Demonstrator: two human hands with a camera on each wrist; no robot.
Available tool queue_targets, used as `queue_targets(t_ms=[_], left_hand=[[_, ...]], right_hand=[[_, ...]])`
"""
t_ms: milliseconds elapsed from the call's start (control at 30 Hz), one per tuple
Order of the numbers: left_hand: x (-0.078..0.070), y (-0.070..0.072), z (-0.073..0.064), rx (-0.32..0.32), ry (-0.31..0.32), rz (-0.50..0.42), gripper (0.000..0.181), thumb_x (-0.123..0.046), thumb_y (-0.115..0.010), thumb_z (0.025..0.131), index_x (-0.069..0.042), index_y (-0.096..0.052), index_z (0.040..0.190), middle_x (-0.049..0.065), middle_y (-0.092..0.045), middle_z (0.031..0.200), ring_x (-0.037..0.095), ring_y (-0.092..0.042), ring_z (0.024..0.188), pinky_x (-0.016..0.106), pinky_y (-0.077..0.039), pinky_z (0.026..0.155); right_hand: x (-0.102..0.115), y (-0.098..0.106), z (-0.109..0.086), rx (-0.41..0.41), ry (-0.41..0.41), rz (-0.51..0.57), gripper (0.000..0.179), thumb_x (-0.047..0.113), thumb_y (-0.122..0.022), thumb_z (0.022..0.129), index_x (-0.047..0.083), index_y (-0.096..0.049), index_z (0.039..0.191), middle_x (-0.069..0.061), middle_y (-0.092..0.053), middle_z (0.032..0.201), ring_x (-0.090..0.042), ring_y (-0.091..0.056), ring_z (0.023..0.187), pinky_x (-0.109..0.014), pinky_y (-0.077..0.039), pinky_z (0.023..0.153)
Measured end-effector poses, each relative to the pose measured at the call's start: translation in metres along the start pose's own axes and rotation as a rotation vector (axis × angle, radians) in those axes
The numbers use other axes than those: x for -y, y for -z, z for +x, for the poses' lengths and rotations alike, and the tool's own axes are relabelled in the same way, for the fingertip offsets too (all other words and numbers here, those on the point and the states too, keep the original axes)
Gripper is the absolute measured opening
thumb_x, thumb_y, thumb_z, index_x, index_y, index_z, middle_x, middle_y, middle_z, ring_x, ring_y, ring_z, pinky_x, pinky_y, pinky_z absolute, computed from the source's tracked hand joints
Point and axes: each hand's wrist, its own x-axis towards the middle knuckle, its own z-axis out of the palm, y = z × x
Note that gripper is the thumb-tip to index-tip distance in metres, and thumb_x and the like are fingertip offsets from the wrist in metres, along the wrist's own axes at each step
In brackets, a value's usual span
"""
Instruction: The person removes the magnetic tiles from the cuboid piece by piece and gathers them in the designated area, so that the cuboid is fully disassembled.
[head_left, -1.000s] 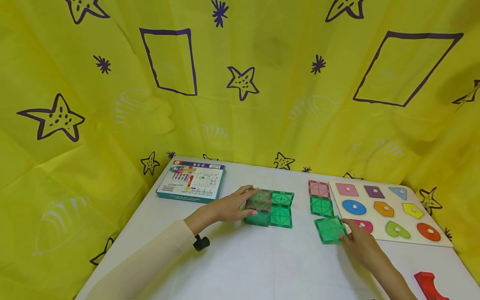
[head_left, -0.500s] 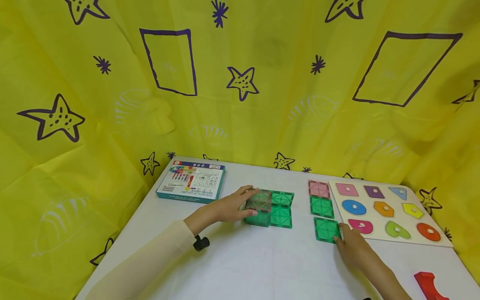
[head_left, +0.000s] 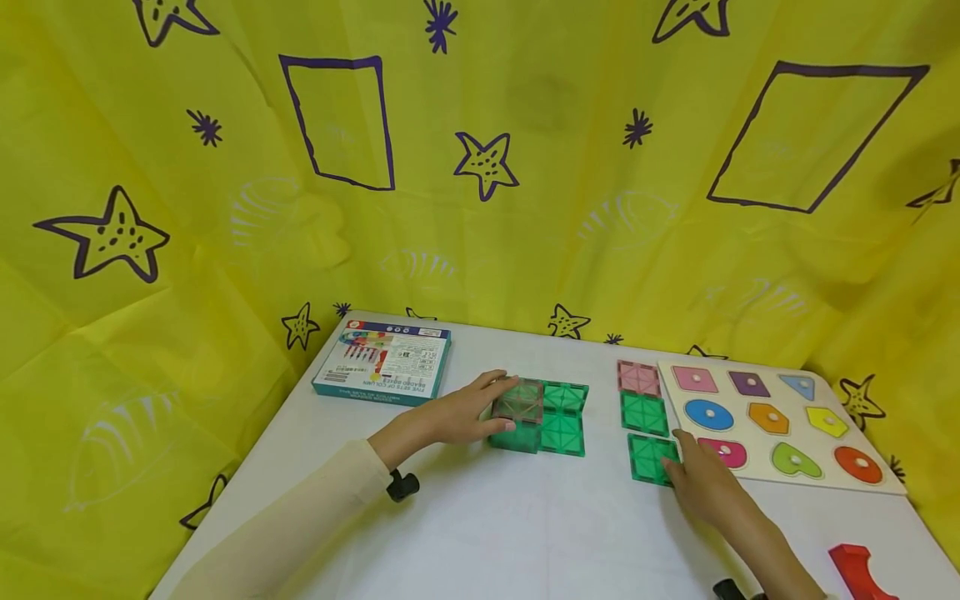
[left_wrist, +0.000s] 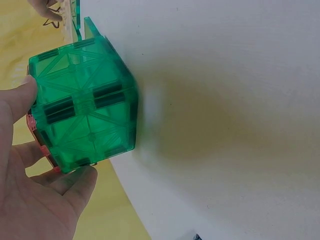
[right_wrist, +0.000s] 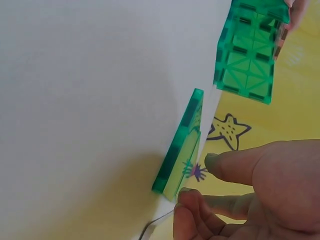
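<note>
My left hand (head_left: 465, 412) grips a box built of see-through magnetic tiles (left_wrist: 90, 130), thumb on one side and fingers on another. Its sides are green and a pinkish-red tile (head_left: 519, 402) lies on top. Two green tiles (head_left: 561, 433) join its right side. My right hand (head_left: 708, 479) hovers at the right edge of a flat green tile (head_left: 647, 458); in the right wrist view the thumb (right_wrist: 220, 164) stands apart from the fingers, near that tile. Just beyond, a pink tile (head_left: 638, 378) and another green tile (head_left: 643, 414) lie in a column.
A shape puzzle board (head_left: 765, 454) with colourful knobbed pieces lies at the right. At the back left is a flat boxed toy (head_left: 382, 362). A red arched block (head_left: 858, 571) sits near the right front. Yellow patterned cloth (head_left: 480, 250) hangs behind the white table (head_left: 480, 533).
The green tile at my right hand has come down flat and straightened below the column. Most recently that hand has drawn slightly right and its fingers have parted from the tile. My left hand stays put.
</note>
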Motion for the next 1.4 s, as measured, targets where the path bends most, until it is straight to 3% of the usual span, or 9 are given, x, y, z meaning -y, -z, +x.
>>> queue_targets(t_ms=[233,500,767,900,1133,1400], left_hand=[[0.001,0.0,0.001,-0.002,0.0,0.002,0.078,-0.052,-0.055,0.108,-0.023,-0.019,0.171,0.013,-0.013,0.176,0.032,-0.03,0.158,0.053,-0.034,0.124],[0.001,0.0,0.001,-0.002,0.014,0.007,0.079,-0.053,-0.055,0.108,-0.023,-0.019,0.171,0.011,-0.014,0.176,0.032,-0.031,0.157,0.053,-0.036,0.123],[0.0,0.001,0.001,0.001,0.007,0.005,0.079,-0.053,-0.055,0.108,-0.024,-0.018,0.171,0.012,-0.013,0.176,0.032,-0.03,0.158,0.054,-0.036,0.123],[0.0,0.002,0.001,0.006,0.007,0.007,0.078,-0.053,-0.055,0.108,-0.025,-0.018,0.171,0.011,-0.012,0.177,0.032,-0.029,0.159,0.053,-0.035,0.124],[0.0,0.002,0.001,0.002,0.007,0.01,0.078,-0.051,-0.056,0.108,-0.024,-0.019,0.171,0.012,-0.013,0.176,0.033,-0.029,0.159,0.053,-0.036,0.123],[-0.001,0.001,0.001,0.003,0.029,0.012,0.079,-0.052,-0.056,0.108,-0.024,-0.019,0.171,0.008,-0.013,0.177,0.031,-0.029,0.159,0.051,-0.035,0.124]], right_hand=[[0.018,-0.001,0.013,-0.009,0.04,0.044,0.066,0.015,-0.063,0.106,-0.016,-0.03,0.154,-0.041,-0.051,0.13,-0.051,-0.056,0.115,-0.067,-0.053,0.097],[0.043,-0.008,0.025,-0.043,0.143,0.033,0.065,0.014,-0.068,0.103,-0.007,-0.037,0.156,-0.037,-0.053,0.136,-0.052,-0.055,0.123,-0.067,-0.053,0.099],[0.068,-0.01,0.037,-0.236,0.285,0.046,0.056,0.009,-0.072,0.1,0.001,-0.049,0.15,-0.029,-0.057,0.127,-0.039,-0.06,0.108,-0.059,-0.059,0.091],[0.077,-0.01,0.046,-0.291,0.326,0.019,0.053,0.008,-0.072,0.1,0.002,-0.051,0.149,-0.026,-0.058,0.124,-0.037,-0.06,0.105,-0.056,-0.059,0.09],[0.087,-0.012,0.062,-0.358,0.507,-0.05,0.049,-0.001,-0.073,0.097,0.007,-0.059,0.144,-0.019,-0.061,0.126,-0.037,-0.061,0.115,-0.053,-0.059,0.095],[0.082,-0.016,0.078,-0.342,0.696,-0.126,0.049,-0.006,-0.071,0.097,0.015,-0.065,0.141,-0.011,-0.064,0.121,-0.028,-0.065,0.105,-0.043,-0.062,0.085]])
